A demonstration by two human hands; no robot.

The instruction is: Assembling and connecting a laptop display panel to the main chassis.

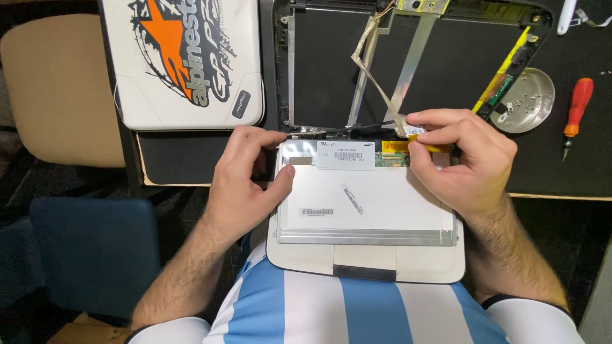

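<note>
Presently, the display panel (366, 194) is lying face down on the white laptop base (363, 264), which is resting on the person's lap against the table edge (554, 196). All places below are taken from this panel.

Panel's long axis is running left to right, across the body; both hands are sitting at its far edge, one at each far corner.

Left hand (245, 181) is lying at the far left corner, thumb pressing on the panel's back, fingers curling over toward the hinge area; it is steadying the panel rather than gripping anything separate.

Right hand (462, 159) is at the far right corner, thumb and forefinger closing narrowly on the end of the flat ribbon cable (382, 89), just by the yellow tape (398, 146) and small green circuit strip (390, 159). This hand is the nearer to the cable's end.

Cable is running away from the panel, up and leftward into the open black lid frame (284, 70) beyond the far edge.

Well right of the panel: a round metal dish (532, 99) holding tiny screws, and a red-handled screwdriver (575, 114). Beyond the far left: a white case (185, 60) with an orange-and-black graphic.
</note>
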